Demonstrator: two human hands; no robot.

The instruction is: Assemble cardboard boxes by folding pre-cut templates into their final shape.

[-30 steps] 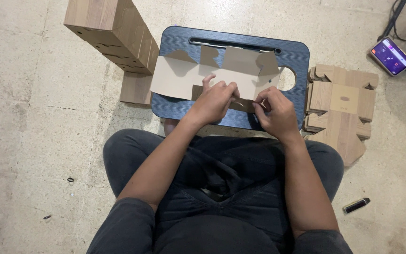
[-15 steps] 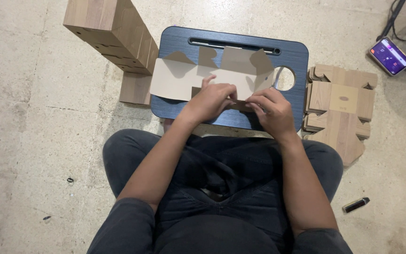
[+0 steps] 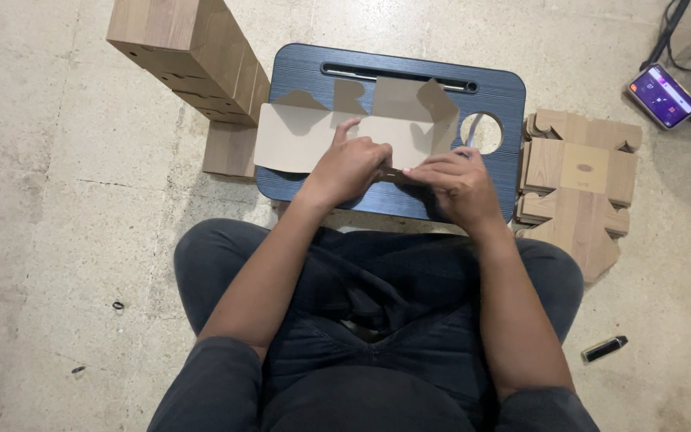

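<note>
Blank (image 3: 313,136): flat die-cut cardboard, plain brown, matte; it lies on the tray, its left end overhanging the tray edge; flaps with angled and notched corners fan out along its far side.
Left hand (image 3: 349,166): your fingers are curled down onto the near edge of the blank, pinching a fold there; the forefinger is lifted.
Right hand (image 3: 456,180): fingers flat and together, pressing the same near edge just beside the left hand; whether it grips the board or only presses it I cannot tell.
Tray (image 3: 313,72): dark blue lap tray, rounded corners, fine-grained surface; a long slot along the far side and a round hole at the right.
Risk, crease: the board may buckle off its score line if you press unevenly; the two hands crowd one short stretch, leaving the long left end unsupported.
Risk, slip: the overhanging end could tip or slide the blank off the smooth tray.
Risk, tear: the thin notched flaps look liable to rip if caught under a palm.
Stack (image 3: 577,180): flat blanks with a wood-grain print, piled on the floor just right of the tray.
Boxes (image 3: 189,52): folded, wood-grain, long and square-sectioned; at the tray's far left corner.
Phone (image 3: 663,96): lit, on the concrete floor, well apart.
</note>
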